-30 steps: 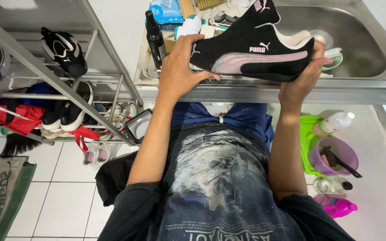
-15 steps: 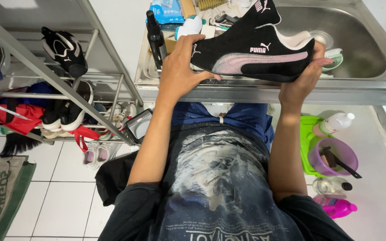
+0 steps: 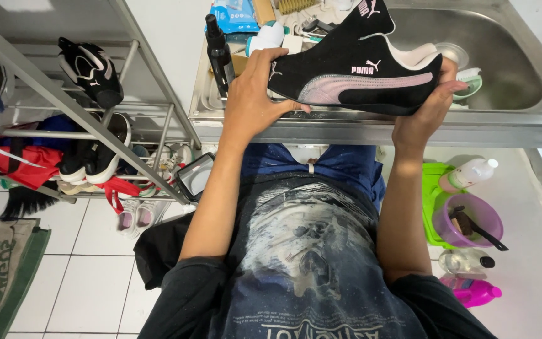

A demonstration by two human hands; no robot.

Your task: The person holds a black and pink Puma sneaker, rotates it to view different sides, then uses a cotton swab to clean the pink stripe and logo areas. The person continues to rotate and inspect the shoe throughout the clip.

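Shoe [image 3: 359, 78], black with pink stripe, held sideways over sink [image 3: 503, 63] edge, long axis left-right: left hand [image 3: 252, 103] grip closed on toe end, right hand [image 3: 428, 110] grip cupping heel.

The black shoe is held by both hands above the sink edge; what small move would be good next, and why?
Probably lower the black shoe a little toward the sink. The left hand grips one end and the right hand supports the other, so the shoe hangs sideways in the air. A dark spray bottle stands beside the left hand, so keep clear of it.
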